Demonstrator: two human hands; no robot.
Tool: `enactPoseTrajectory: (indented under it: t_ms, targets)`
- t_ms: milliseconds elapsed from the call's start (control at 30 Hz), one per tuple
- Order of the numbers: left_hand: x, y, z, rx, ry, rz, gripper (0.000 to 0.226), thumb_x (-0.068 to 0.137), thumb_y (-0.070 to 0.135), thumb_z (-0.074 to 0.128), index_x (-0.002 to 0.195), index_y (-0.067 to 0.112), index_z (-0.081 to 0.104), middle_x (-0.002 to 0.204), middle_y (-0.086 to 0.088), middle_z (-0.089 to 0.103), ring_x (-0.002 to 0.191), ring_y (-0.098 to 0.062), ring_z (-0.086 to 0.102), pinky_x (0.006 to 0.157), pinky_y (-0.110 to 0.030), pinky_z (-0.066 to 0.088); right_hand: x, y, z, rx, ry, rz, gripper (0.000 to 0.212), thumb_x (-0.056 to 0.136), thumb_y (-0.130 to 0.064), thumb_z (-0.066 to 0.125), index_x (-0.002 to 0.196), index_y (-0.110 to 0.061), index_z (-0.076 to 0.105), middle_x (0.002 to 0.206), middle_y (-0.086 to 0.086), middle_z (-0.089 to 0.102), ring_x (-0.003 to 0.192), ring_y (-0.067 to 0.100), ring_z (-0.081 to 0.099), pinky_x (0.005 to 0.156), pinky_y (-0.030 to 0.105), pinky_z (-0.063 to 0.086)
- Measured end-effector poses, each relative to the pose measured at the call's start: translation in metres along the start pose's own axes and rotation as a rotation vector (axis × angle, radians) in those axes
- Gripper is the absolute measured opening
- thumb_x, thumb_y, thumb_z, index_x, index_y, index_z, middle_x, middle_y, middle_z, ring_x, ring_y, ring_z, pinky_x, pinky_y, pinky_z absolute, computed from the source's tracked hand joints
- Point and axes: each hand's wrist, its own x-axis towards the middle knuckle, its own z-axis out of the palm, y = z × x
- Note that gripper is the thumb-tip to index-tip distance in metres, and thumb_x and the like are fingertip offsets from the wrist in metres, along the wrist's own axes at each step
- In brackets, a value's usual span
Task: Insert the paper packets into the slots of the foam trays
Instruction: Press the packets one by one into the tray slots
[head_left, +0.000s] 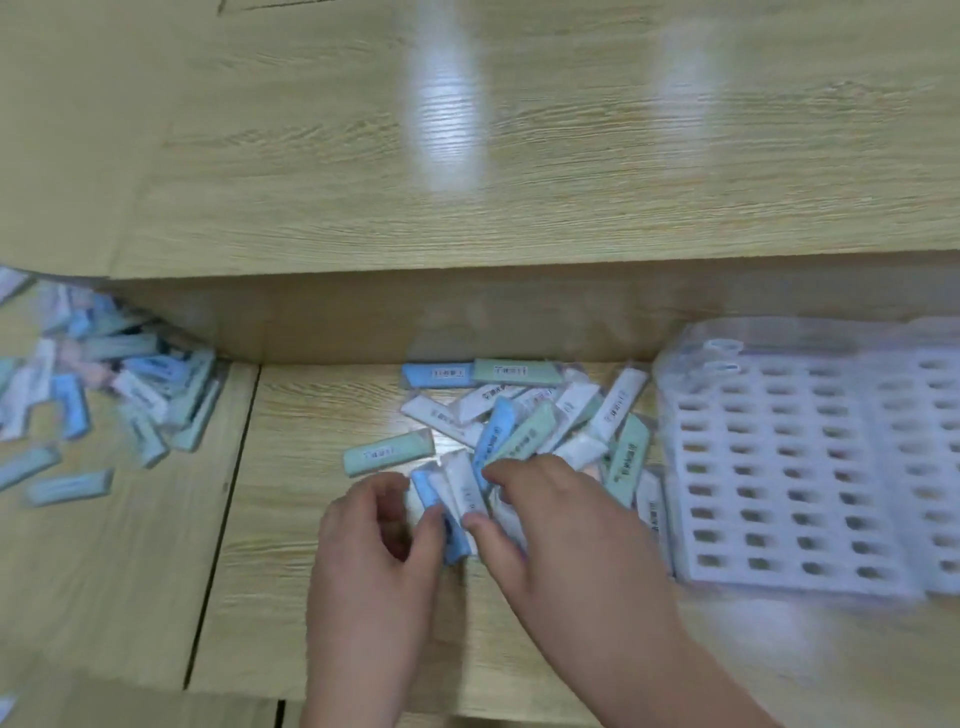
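A loose pile of paper packets (524, 415), blue, green and white, lies in the middle of the wooden table. My left hand (371, 561) curls its thumb and fingers round a blue packet (441, 512) at the pile's near edge. My right hand (561, 530) pinches a white packet (467, 491) right beside it, fingers bent over the pile. A white foam tray (779, 467) with rows of slots lies to the right; two slots at its far left corner hold packets, the other slots look empty. The frame is motion-blurred.
A second heap of packets (104, 384) spreads over the table's left part. A raised wooden shelf (467, 317) runs behind the work area. Another foam tray (935, 467) adjoins the first at the right edge. A seam in the table (228, 509) runs left of my hands.
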Motion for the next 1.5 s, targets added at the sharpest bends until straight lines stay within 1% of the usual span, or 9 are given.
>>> enactPoseTrajectory:
  t_ms: [167, 300, 500, 633, 900, 1033, 1300, 1367, 1500]
  targets:
    - [0.005, 0.000, 0.005, 0.032, 0.005, 0.028, 0.034, 0.082, 0.038, 0.069, 0.115, 0.038, 0.062, 0.096, 0.009, 0.057, 0.082, -0.003, 0.058, 0.069, -0.028, 0.045, 0.015, -0.015, 0.015, -0.239, 0.021, 0.049, 0.033, 0.072, -0.052, 0.075, 0.096, -0.030, 0.066, 0.080, -0.010, 0.065, 0.067, 0.013, 0.065, 0.047, 0.024, 0.025]
    - [0.010, 0.004, 0.005, 0.106, -0.046, 0.082, 0.047, 0.086, 0.040, 0.066, 0.131, 0.048, 0.054, 0.101, 0.014, 0.043, 0.077, -0.011, 0.058, 0.064, -0.028, 0.043, 0.021, -0.008, 0.022, -0.093, -0.022, 0.083, 0.039, 0.089, -0.053, 0.053, 0.125, -0.037, 0.046, 0.104, -0.011, 0.064, 0.096, 0.015, 0.064, 0.063, 0.032, 0.043]
    - [0.013, 0.009, 0.005, 0.167, 0.037, 0.151, 0.034, 0.080, 0.045, 0.068, 0.111, 0.031, 0.065, 0.108, 0.010, 0.034, 0.100, -0.018, 0.053, 0.071, -0.026, 0.038, 0.027, 0.002, 0.021, 0.195, 0.031, 0.214, 0.031, 0.088, -0.047, 0.059, 0.118, -0.041, 0.055, 0.091, -0.020, 0.061, 0.079, 0.001, 0.057, 0.063, 0.027, 0.044]
    - [0.004, 0.014, 0.012, 0.276, 0.084, 0.155, 0.037, 0.073, 0.050, 0.072, 0.095, 0.022, 0.065, 0.103, 0.007, 0.032, 0.098, -0.024, 0.051, 0.064, -0.029, 0.036, 0.026, 0.010, 0.023, 0.409, 0.097, 0.287, 0.008, 0.085, -0.040, 0.063, 0.092, -0.036, 0.064, 0.082, -0.021, 0.063, 0.068, 0.002, 0.058, 0.061, 0.023, 0.044]
    - [-0.001, 0.028, 0.028, 0.339, 0.055, 0.068, 0.026, 0.075, 0.041, 0.076, 0.079, 0.019, 0.062, 0.103, 0.001, 0.038, 0.098, -0.026, 0.044, 0.071, -0.035, 0.040, 0.026, 0.022, 0.008, 0.670, 0.087, 0.364, 0.004, 0.084, -0.038, 0.068, 0.084, -0.034, 0.068, 0.079, -0.021, 0.069, 0.066, -0.001, 0.064, 0.061, 0.021, 0.047]
    - [0.000, 0.036, 0.024, 0.203, 0.081, 0.034, 0.015, 0.079, 0.032, 0.073, 0.083, 0.022, 0.062, 0.104, 0.008, 0.033, 0.090, -0.012, 0.037, 0.071, -0.028, 0.031, 0.019, 0.029, -0.015, 0.810, 0.081, 0.330, 0.013, 0.087, -0.038, 0.067, 0.081, -0.027, 0.070, 0.069, -0.015, 0.067, 0.060, -0.002, 0.061, 0.056, 0.014, 0.044]
    - [-0.022, 0.090, 0.019, -0.252, -0.028, 0.201, 0.011, 0.085, 0.036, 0.064, 0.090, 0.041, 0.055, 0.071, 0.007, 0.058, 0.060, -0.007, 0.054, 0.053, -0.022, 0.043, -0.023, 0.081, -0.084, 0.849, 0.181, 0.225, 0.009, 0.087, -0.032, 0.069, 0.082, -0.025, 0.066, 0.065, -0.008, 0.062, 0.051, 0.012, 0.051, 0.046, 0.019, 0.045]
    - [-0.029, 0.111, 0.028, -0.336, -0.105, 0.289, 0.005, 0.089, 0.036, 0.063, 0.092, 0.039, 0.060, 0.075, 0.009, 0.060, 0.063, -0.007, 0.058, 0.053, -0.012, 0.042, -0.027, 0.101, -0.097, 0.731, 0.277, 0.242, 0.004, 0.082, -0.036, 0.067, 0.083, -0.033, 0.067, 0.064, -0.005, 0.064, 0.052, 0.014, 0.058, 0.045, 0.018, 0.048]
    - [-0.027, 0.137, 0.056, -0.423, -0.195, 0.346, 0.011, 0.091, 0.028, 0.070, 0.088, 0.038, 0.069, 0.090, 0.011, 0.066, 0.079, -0.008, 0.065, 0.064, -0.014, 0.049, -0.018, 0.132, -0.101, 0.654, 0.381, 0.210, 0.017, 0.087, -0.030, 0.069, 0.082, -0.047, 0.068, 0.067, -0.005, 0.066, 0.062, 0.017, 0.064, 0.050, 0.021, 0.050]
